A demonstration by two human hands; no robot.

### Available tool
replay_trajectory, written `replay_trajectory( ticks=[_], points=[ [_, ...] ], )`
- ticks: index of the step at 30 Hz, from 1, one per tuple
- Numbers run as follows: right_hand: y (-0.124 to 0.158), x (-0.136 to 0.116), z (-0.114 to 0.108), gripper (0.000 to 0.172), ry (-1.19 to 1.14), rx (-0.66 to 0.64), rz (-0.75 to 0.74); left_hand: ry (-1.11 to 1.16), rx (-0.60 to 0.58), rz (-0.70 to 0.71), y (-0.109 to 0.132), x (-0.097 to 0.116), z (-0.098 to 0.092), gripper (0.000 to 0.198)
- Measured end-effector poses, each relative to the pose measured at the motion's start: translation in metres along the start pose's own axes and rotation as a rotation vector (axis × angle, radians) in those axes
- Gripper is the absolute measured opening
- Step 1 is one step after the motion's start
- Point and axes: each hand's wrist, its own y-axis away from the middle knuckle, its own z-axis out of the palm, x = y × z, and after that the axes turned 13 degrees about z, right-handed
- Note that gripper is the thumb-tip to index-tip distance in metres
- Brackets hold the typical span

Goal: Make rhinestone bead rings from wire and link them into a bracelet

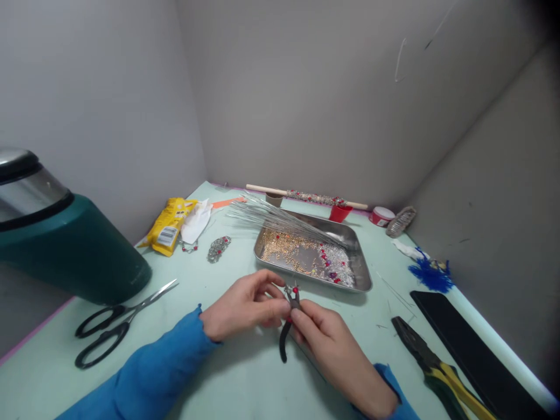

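Small black-handled pliers [284,343] are gripped near their pivot by my right hand [326,332]; one handle sticks out below the fingers. At the jaws is a small piece of wire with red and clear beads [295,290]. My left hand [249,303] has its thumb and fingers pinched at this beaded wire, beside the pliers. The fingertips hide part of the wire. Just behind both hands stands a metal tray [367,280] with gold, clear and red beads in it. A bundle of thin silver wires [284,221] lies across the tray's back edge.
Scissors [125,324] and a green bottle [100,251] are at left, near a yellow packet [170,224] and coiled beaded wire [219,249]. Larger pliers [433,367], a black strip [464,344] and blue thread [433,274] lie at right. A beaded stick [306,196] rests on cups behind.
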Motion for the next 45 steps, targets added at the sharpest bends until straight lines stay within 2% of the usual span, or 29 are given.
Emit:
replay_trajectory(
  ticks=[3, 7, 12, 16, 19, 21, 23, 27, 30, 33, 37, 41, 45],
  points=[
    [0.004, -0.004, 0.005, 0.029, 0.137, 0.081, -0.087, -0.041, 0.034, 0.016, -0.001, 0.004, 0.002, 0.033],
    [0.009, -0.009, 0.006, 0.026, 0.162, 0.079, -0.127, 0.026, 0.064, 0.039, 0.0, 0.006, 0.004, 0.029],
    [0.008, -0.01, 0.0, 0.015, -0.055, -0.215, 0.005, 0.163, 0.061, 0.056, 0.002, 0.005, 0.001, 0.029],
    [0.006, -0.007, -0.001, 0.022, -0.236, -0.429, 0.186, 0.148, 0.055, 0.063, 0.004, 0.006, 0.003, 0.033],
    [0.005, -0.005, 0.003, 0.024, -0.316, -0.496, 0.265, 0.133, 0.055, 0.066, 0.005, 0.007, 0.006, 0.03],
    [0.004, -0.005, 0.004, 0.024, -0.239, -0.42, 0.191, 0.11, 0.064, 0.077, 0.005, 0.008, 0.007, 0.029],
    [0.005, -0.006, 0.004, 0.022, -0.109, -0.305, 0.057, 0.091, 0.085, 0.091, 0.005, 0.009, 0.008, 0.028],
    [0.007, -0.009, 0.005, 0.021, 0.1, -0.103, -0.139, 0.049, 0.168, 0.11, 0.005, 0.012, 0.01, 0.027],
    [0.008, -0.008, 0.008, 0.024, 0.235, 0.019, -0.149, -0.009, 0.238, 0.101, 0.005, 0.013, 0.013, 0.027],
    [0.007, -0.003, 0.013, 0.023, 0.331, 0.081, -0.183, -0.052, 0.276, 0.088, 0.005, 0.014, 0.014, 0.026],
    [0.006, 0.005, 0.016, 0.019, 0.427, 0.167, -0.263, -0.07, 0.286, 0.086, 0.005, 0.014, 0.014, 0.027],
    [0.005, 0.008, 0.017, 0.02, 0.548, 0.26, -0.278, -0.087, 0.275, 0.097, 0.006, 0.013, 0.013, 0.03],
    [0.004, 0.007, 0.017, 0.017, 0.539, 0.31, -0.335, -0.117, 0.258, 0.128, 0.007, 0.015, 0.014, 0.027]
  ],
)
